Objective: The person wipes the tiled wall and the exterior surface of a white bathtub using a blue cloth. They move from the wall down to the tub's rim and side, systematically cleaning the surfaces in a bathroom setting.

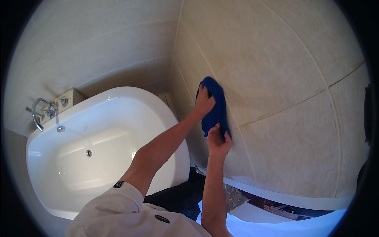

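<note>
A dark blue cloth lies lengthwise against the beige tiled wall, to the right of the bathtub. My left hand grips its upper part, with the fingertips partly hidden in the folds. Lower down, my right hand pinches the cloth's bottom end between thumb and fingers. Both forearms reach up from the bottom of the view, the left one passing over the tub's rim.
A white bathtub fills the left side, with a drain in its floor. At its far-left edge stand a chrome faucet and a hand shower. Below the tiled wall runs a white ledge.
</note>
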Demonstrator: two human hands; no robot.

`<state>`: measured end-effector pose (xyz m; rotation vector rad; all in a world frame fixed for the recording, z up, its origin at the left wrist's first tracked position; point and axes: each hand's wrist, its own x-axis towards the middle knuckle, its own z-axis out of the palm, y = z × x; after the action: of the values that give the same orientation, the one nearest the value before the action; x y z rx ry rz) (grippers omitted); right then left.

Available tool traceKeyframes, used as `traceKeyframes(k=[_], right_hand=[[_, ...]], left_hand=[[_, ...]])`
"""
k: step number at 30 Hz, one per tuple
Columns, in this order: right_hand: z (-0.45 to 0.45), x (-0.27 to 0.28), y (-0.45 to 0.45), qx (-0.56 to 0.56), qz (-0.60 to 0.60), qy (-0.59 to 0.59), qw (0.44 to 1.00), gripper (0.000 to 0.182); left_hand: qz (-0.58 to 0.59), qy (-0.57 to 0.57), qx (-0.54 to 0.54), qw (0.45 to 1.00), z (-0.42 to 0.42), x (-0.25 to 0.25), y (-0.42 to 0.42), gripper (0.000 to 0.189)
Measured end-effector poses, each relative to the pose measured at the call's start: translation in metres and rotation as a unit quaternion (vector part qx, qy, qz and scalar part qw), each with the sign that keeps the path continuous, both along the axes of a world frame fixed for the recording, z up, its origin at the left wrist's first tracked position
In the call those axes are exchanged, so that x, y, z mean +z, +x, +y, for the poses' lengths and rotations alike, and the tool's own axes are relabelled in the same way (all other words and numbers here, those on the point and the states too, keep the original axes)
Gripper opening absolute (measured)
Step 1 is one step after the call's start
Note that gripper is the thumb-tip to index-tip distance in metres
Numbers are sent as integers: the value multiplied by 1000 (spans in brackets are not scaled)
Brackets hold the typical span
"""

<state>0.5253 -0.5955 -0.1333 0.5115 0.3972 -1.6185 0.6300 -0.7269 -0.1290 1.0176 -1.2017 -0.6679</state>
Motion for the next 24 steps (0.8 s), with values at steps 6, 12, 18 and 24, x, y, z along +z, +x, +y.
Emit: traceKeyframes(k=[6,12,18,24], right_hand=[[23,13,-10,-50,-10,1,999,47],[16,-3,-20,-66,-29,28,997,45],[2,-29,-3,-64,-53,6,996,49],[62,-31,-41,-77,-100,-60,990,47]], left_hand=[[-66,-112,29,991,31,28,-21,63],[-35,-50,33,998,3,0,-10,62],[77,139,-110,981,-5,-81,13,56],[9,20,-89,996,61,-57,-33,61]])
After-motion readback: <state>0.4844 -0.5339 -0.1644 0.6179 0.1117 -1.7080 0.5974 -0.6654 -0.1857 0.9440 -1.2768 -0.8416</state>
